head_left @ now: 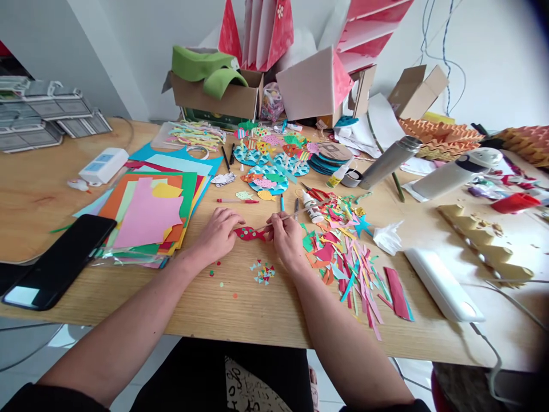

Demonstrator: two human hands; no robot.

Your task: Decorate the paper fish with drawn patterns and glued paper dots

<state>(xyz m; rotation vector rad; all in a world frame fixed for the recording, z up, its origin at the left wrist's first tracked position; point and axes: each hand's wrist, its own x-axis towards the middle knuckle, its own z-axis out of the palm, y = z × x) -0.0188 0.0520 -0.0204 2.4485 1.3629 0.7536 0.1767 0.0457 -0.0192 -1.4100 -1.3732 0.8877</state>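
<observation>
As your right hand (285, 237) pinches a thin stick (295, 213) firmly to the red dotted paper fish (247, 233), low in the frame's centre, let your relaxed, open left hand (218, 233) steady the paper — light pressure, no creases.

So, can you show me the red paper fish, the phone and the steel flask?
Red paper fish (249, 233): head view, point on its spotted body.
Phone (60, 261): head view, point on its dark screen.
Steel flask (389, 163): head view, point on the middle of its side.
</observation>
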